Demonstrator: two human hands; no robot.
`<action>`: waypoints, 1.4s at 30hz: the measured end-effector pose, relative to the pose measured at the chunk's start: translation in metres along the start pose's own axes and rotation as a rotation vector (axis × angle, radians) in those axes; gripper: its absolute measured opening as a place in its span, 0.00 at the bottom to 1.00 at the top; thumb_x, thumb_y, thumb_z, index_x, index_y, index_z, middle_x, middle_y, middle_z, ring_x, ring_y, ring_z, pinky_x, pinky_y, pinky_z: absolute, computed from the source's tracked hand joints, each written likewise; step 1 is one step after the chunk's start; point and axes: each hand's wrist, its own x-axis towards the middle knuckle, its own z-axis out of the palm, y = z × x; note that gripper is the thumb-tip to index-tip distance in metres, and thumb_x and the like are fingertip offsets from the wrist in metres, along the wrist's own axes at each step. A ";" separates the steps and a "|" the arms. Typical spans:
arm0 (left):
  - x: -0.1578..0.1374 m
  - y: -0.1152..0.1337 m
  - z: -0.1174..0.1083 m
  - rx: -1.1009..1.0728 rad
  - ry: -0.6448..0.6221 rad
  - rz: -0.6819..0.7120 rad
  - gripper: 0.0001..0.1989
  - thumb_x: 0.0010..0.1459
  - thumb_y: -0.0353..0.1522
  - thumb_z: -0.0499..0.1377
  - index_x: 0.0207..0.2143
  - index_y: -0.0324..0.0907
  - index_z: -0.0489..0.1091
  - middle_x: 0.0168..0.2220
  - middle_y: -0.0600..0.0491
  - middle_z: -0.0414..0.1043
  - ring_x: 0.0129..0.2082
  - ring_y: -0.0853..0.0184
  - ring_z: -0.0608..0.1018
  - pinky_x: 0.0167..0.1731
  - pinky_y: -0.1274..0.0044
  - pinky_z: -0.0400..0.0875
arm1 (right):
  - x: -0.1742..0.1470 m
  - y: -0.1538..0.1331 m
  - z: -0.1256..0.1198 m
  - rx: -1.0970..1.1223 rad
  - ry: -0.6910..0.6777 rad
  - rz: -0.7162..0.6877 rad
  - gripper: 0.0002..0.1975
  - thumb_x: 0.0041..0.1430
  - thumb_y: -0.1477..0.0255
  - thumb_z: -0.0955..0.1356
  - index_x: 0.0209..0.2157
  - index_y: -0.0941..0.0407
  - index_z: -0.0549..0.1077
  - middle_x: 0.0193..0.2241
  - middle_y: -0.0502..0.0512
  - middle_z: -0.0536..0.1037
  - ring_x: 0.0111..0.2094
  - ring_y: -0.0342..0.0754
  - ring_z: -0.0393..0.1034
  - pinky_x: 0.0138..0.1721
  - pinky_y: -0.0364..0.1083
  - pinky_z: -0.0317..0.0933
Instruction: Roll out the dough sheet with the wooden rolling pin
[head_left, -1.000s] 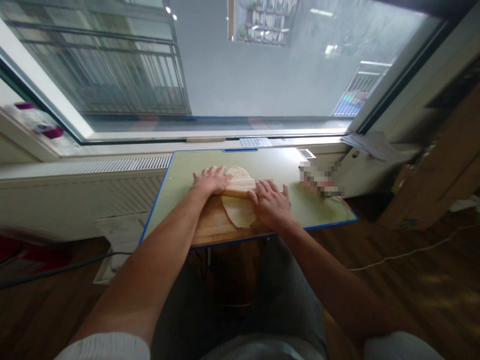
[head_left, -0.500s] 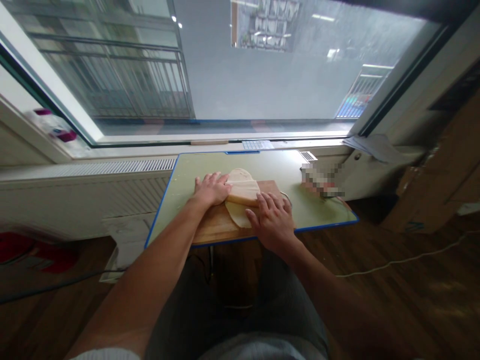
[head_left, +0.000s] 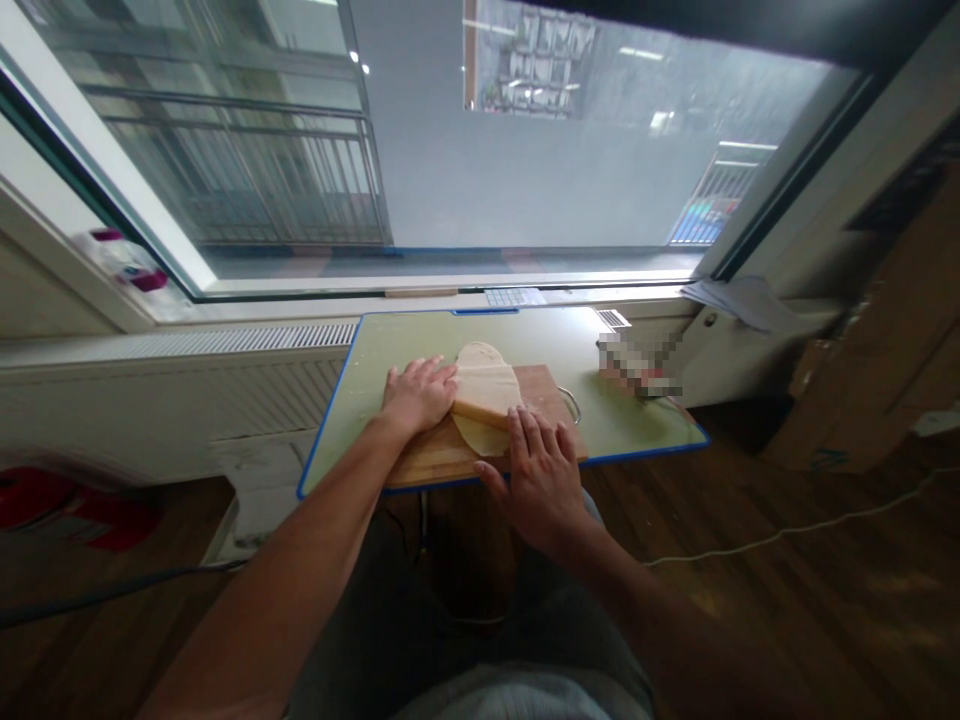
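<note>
A pale sheet of rolled dough (head_left: 486,376) lies on a wooden cutting board (head_left: 420,461). Across it rests a light wooden rolling pin (head_left: 480,413), tilted slightly down to the right. Part of the dough shows on the near side of the pin. My left hand (head_left: 422,393) lies over the pin's left end, fingers stretched out and palm down. On the right end rests my right hand (head_left: 541,466), its fingers extended and its thumb spread apart toward the near edge of the board. Both pin ends are hidden under my hands.
The board sits on a small green table (head_left: 405,335) with a blue rim. A metal handle (head_left: 571,403) sticks out at the board's right, and a blurred-out item (head_left: 637,365) lies farther right. Behind are a radiator (head_left: 247,400) and window; a cardboard box (head_left: 862,370) stands right.
The rolling pin's right end and my right hand have moved toward me, so the pin slants more and more dough shows beyond it. My left hand has shifted only slightly.
</note>
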 end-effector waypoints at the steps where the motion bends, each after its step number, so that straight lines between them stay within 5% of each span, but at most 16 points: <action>1: -0.002 0.000 0.000 -0.006 0.006 0.001 0.32 0.75 0.45 0.39 0.73 0.53 0.65 0.78 0.50 0.57 0.76 0.52 0.61 0.73 0.46 0.53 | -0.002 -0.001 -0.001 0.004 -0.004 -0.004 0.42 0.75 0.46 0.61 0.76 0.63 0.59 0.75 0.70 0.63 0.74 0.66 0.55 0.75 0.66 0.42; 15: -0.032 -0.009 0.007 -0.047 0.097 0.030 0.29 0.76 0.43 0.42 0.71 0.54 0.69 0.75 0.54 0.65 0.73 0.60 0.66 0.73 0.63 0.57 | -0.033 -0.014 -0.009 0.048 -0.013 -0.059 0.44 0.69 0.53 0.69 0.75 0.66 0.60 0.76 0.71 0.59 0.76 0.67 0.53 0.76 0.66 0.45; 33: -0.095 -0.012 0.023 -0.128 0.242 -0.073 0.30 0.76 0.47 0.43 0.73 0.54 0.66 0.75 0.53 0.65 0.74 0.50 0.63 0.74 0.52 0.55 | -0.051 -0.018 0.000 0.120 0.102 -0.103 0.42 0.68 0.57 0.69 0.75 0.64 0.61 0.76 0.68 0.61 0.77 0.65 0.51 0.77 0.66 0.45; 42: -0.098 -0.005 0.020 -0.108 0.268 -0.034 0.33 0.73 0.55 0.47 0.72 0.55 0.68 0.75 0.51 0.65 0.74 0.50 0.63 0.74 0.49 0.52 | -0.010 0.005 0.009 0.077 0.083 -0.016 0.38 0.76 0.51 0.62 0.75 0.63 0.62 0.75 0.68 0.62 0.77 0.63 0.54 0.76 0.64 0.43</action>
